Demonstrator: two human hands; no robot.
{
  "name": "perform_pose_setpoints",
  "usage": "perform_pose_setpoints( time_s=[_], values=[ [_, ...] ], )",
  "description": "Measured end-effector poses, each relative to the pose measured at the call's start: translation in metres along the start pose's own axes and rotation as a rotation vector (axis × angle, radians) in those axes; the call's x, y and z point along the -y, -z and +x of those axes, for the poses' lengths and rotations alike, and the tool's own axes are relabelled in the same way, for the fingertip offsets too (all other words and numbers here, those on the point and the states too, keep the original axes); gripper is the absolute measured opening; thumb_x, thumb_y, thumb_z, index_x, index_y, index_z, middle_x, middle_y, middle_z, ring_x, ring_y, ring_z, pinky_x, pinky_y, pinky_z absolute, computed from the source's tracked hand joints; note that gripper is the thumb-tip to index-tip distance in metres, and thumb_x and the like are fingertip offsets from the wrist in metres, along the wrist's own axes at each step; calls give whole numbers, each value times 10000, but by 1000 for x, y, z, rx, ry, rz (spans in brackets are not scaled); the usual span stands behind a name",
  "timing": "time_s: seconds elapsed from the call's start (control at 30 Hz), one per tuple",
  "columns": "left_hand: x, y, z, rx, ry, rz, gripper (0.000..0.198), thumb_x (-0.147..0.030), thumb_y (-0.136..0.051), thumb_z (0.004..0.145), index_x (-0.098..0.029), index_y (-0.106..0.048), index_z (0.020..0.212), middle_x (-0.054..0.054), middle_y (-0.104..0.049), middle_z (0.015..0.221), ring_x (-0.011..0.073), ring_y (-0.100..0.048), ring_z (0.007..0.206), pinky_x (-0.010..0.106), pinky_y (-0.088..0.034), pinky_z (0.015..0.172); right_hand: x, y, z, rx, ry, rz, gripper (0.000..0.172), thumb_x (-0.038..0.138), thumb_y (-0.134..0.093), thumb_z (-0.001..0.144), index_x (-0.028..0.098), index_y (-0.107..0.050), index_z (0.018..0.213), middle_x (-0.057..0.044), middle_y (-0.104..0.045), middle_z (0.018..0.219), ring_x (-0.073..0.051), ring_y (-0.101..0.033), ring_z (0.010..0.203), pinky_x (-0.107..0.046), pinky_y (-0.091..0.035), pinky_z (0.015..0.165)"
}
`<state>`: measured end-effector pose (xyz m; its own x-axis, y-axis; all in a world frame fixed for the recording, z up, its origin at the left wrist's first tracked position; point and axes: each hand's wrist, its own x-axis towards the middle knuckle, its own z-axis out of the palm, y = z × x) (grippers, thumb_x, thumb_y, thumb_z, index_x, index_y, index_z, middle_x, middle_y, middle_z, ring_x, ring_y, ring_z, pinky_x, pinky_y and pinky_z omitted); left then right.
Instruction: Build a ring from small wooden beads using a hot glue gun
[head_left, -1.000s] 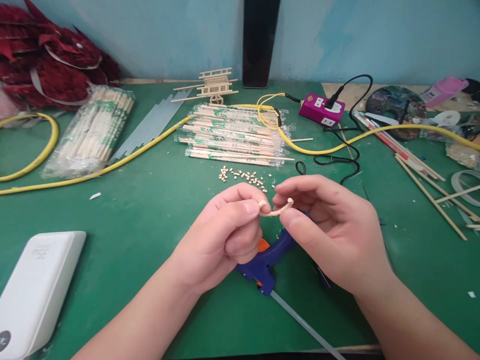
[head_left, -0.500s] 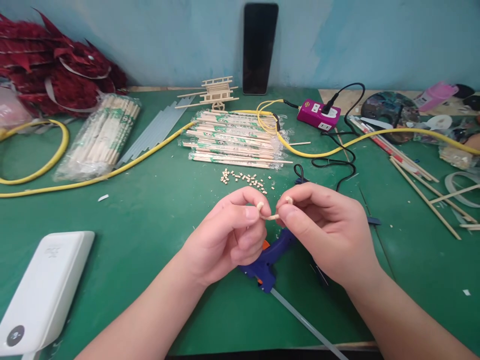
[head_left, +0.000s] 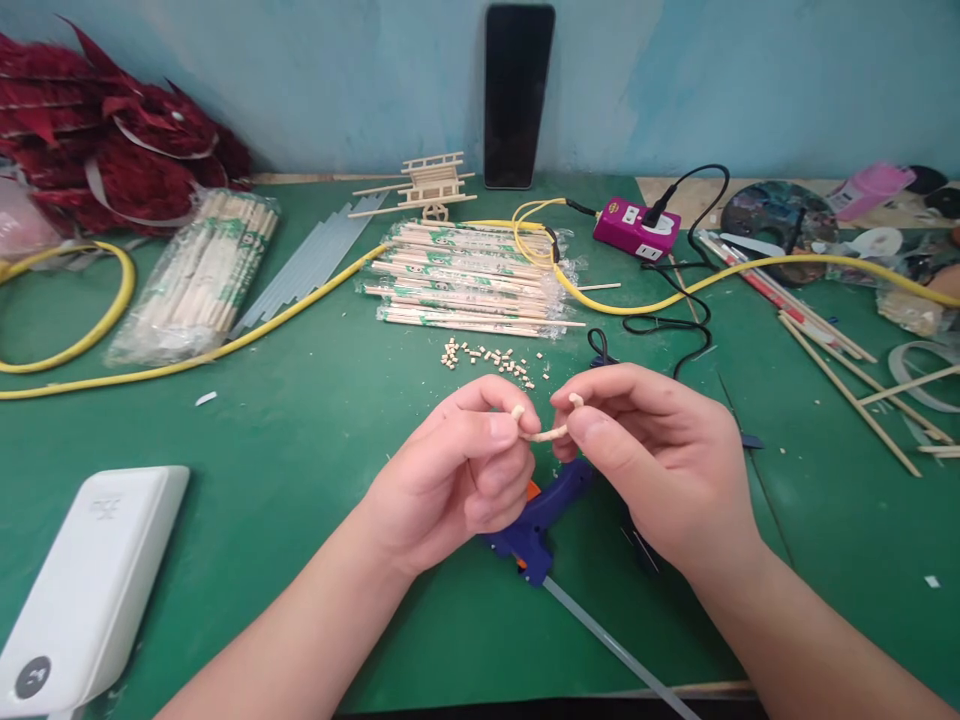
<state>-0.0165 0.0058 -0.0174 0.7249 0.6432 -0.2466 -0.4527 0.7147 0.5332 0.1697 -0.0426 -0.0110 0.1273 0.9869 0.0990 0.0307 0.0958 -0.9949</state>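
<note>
on the far left sits a fluffy red heap (head_left: 112,140), and a white power bank (head_left: 94,590) lies near the front edge of the green table (head_left: 300,440). a plastic bag of wooden chopsticks (head_left: 199,275) lies up by the wall, beside some clear glue sticks (head_left: 311,262). the left hand (head_left: 450,480) holds 1 end of a small bent pale piece (head_left: 547,434) in a tight pinch between thumb and finger. that piece sits in the air between the 2 hands, above a blue glue gun (head_left: 532,530) and touching neither the gun nor the table. a little pile of tiny wood bits (head_left: 487,362) lies past the fingers. the right hand (head_left: 645,460) pinches the other end just as tightly. farther right are a pink power strip (head_left: 634,228) and loose wooden sticks (head_left: 847,390).
</note>
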Motion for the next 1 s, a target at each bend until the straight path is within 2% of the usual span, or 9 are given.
perform_pose_setpoints(
  time_s=[0.17,0.37,0.63,0.83,0.93,1.0],
  values=[
    [2,-1,1,-21,-3,15,138,-319,-847,937,-196,-788,915,-70,-509,540,40,-360,390,119,-412,393,-1,-1,1,-17,-10,18,182,100,-756,984,266,-830,974,41,-816,884,-90,-736,706,-169,-623,681],
    [2,-4,1,-152,-99,141,218,-382,-861,963,-186,-776,919,-39,-633,598,70,-556,422,145,-486,438,1,-1,2,-24,-98,142,154,139,-773,993,269,-837,940,50,-802,830,-83,-746,683,-149,-640,667],
    [3,-6,3,-194,-164,157,178,-333,-866,983,-185,-799,909,-48,-641,598,64,-559,442,146,-515,431,-2,2,3,10,-160,227,193,221,-712,1059,258,-863,946,11,-797,773,-128,-745,680,-213,-642,634],
    [2,-8,3,-229,-212,194,172,-315,-852,1000,-181,-801,906,-52,-634,599,61,-586,444,137,-516,448,1,1,2,14,-117,223,205,247,-684,1068,244,-850,947,4,-770,763,-139,-721,692,-235,-631,633],
    [-2,-9,-1,-215,-243,191,193,-338,-857,996,-175,-805,909,-51,-614,609,57,-567,448,143,-518,455,2,0,1,-18,-78,150,233,268,-650,1089,245,-832,945,10,-755,765,-139,-709,695,-241,-615,627],
    [-8,-11,-5,-194,-266,186,205,-355,-882,970,-176,-809,903,-52,-591,613,56,-539,450,148,-509,452,1,2,3,-29,-41,16,221,224,-631,1088,239,-804,952,16,-753,784,-136,-706,702,-247,-606,642]
  ],
)
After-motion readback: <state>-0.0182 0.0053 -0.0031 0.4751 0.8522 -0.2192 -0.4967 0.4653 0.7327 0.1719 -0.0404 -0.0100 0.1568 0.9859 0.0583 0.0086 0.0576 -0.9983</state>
